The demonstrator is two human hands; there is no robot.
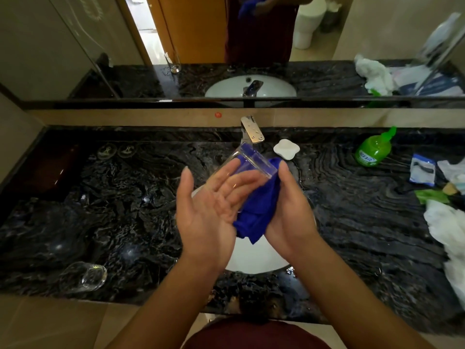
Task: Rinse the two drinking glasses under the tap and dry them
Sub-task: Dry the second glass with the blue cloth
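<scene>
A clear drinking glass [254, 161] is held tilted over the white sink [254, 260], its thick base pointing toward the tap [252, 129]. My left hand [208, 205] cups the glass from the left, palm up and fingers stretched along its side. My right hand [289, 210] grips a blue cloth [259, 210] pressed against the glass and seemingly pushed into it. A second clear glass [83, 276] stands on the black marble counter [113, 210] at the front left. No water runs from the tap.
A white soap dish [286, 148] sits right of the tap. A green pump bottle [373, 151], a blue packet [422, 170] and white crumpled bags [445, 227] crowd the counter's right end. A mirror [226, 46] spans the wall behind.
</scene>
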